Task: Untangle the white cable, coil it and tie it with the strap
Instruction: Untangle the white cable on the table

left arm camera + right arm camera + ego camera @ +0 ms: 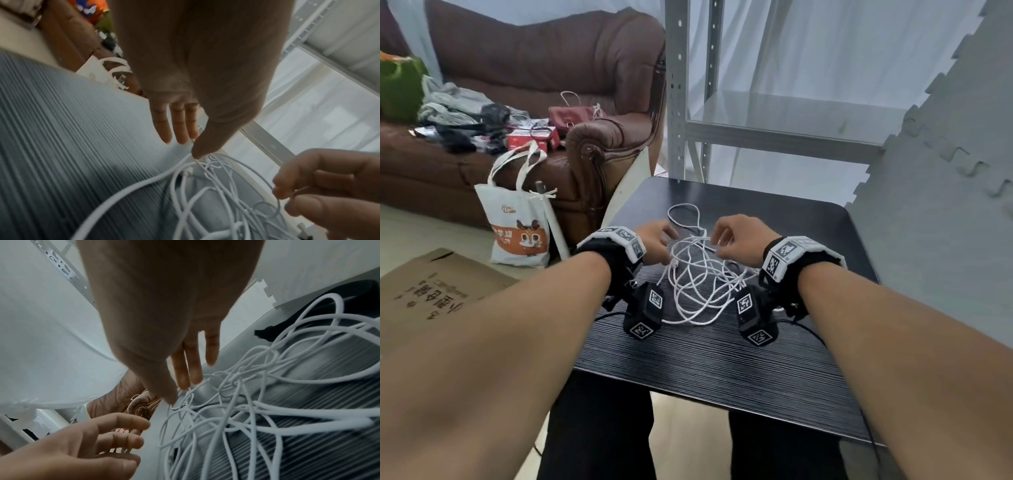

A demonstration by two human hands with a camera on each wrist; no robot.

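Note:
A tangled white cable lies in loose loops on the black table, between my two hands. My right hand is over the far side of the tangle and pinches a thin strand between thumb and fingers; the left wrist view shows that hand holding it. My left hand hovers at the tangle's left with its fingers loosely spread, its thumb tip close to the strands. A black strip, possibly the strap, lies on the table beyond the cable.
A grey metal shelf stands behind the table and grey foam mats line the right. To the left are a brown sofa with clutter, a white tote bag and a cardboard box.

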